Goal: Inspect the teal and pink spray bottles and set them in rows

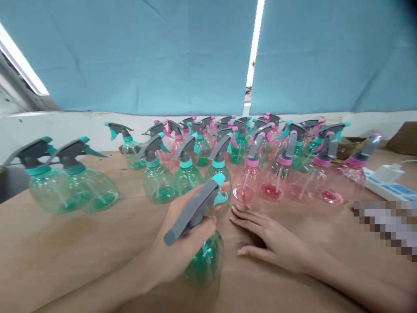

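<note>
My left hand (185,243) is wrapped round the neck of a green spray bottle (206,265) with a grey trigger head and a turquoise nozzle. The bottle is near the front of the table, its head slanting up to the right. Beside it, my right hand (270,234) rests on the brown tabletop, fingers spread, holding nothing. Just beyond both hands stands a row of spray bottles: green ones with turquoise collars, such as the green bottle (159,184), and pink ones with pink collars, such as the pink bottle (246,184). Liquid or tint shows at their bottoms.
Two more green bottles (93,191) stand at the left. Many green and pink bottles crowd the back. A white power strip (391,187) with a plugged-in adapter lies at the right, near a brown cardboard piece (404,138). Blue cloth (156,56) hangs behind.
</note>
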Available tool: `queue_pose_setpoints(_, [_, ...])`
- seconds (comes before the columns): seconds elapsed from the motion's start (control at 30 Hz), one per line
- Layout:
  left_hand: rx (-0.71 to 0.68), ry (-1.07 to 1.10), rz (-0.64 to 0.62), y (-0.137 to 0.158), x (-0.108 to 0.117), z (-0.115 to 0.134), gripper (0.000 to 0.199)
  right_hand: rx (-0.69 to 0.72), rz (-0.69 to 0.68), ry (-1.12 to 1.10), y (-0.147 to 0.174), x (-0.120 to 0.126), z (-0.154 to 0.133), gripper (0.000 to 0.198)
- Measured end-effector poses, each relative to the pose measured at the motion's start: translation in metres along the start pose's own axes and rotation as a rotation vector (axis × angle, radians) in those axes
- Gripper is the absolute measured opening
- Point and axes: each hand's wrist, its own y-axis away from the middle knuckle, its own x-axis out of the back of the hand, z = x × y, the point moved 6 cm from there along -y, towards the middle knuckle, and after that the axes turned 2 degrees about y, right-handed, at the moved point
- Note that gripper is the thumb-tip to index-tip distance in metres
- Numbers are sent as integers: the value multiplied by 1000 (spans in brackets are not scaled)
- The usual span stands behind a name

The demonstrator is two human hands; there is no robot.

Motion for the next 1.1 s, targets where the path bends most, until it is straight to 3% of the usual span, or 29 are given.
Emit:
queue_pose_setpoints(0.27, [-6,28,-59,-3,-2,-2,29,-5,1,5,0,-1,1,72])
queue_pose_setpoints(1.1, [1,65,-102,-4,-4,4,29,19,27,-27,0,1,1,71])
